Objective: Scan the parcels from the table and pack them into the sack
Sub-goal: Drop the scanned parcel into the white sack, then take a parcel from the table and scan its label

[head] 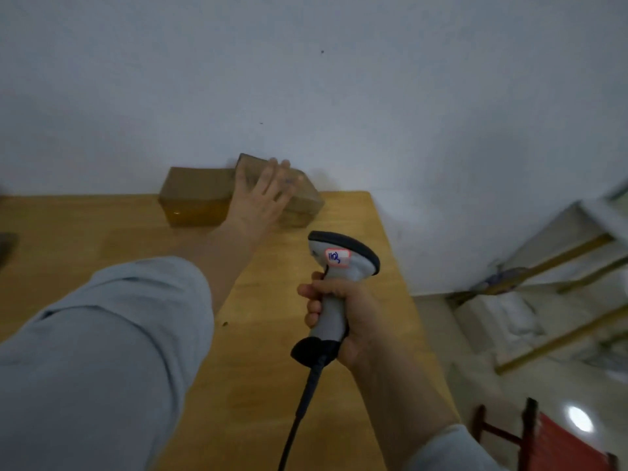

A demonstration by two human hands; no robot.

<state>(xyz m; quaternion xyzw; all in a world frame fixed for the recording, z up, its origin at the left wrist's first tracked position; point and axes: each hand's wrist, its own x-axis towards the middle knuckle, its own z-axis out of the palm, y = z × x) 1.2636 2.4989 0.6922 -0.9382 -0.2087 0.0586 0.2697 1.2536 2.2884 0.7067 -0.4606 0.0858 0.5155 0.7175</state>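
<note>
Two brown cardboard parcels stand against the wall at the far edge of the wooden table [85, 232]. The left parcel [195, 195] lies flat and is wrapped in clear tape. My left hand [263, 195] stretches out over the right parcel [302, 198], fingers spread across its top, the grip not closed. My right hand [343, 317] is shut on the handle of a white and black barcode scanner [343, 256], whose head points toward the parcels. A black cable runs down from the scanner's base. No sack is in view.
A white wall rises directly behind the table. Right of the table's edge the floor holds white sacks and wooden-framed shelving [550, 300]. A red chair [557, 443] stands at the lower right. A dark object [6, 246] shows at the left edge.
</note>
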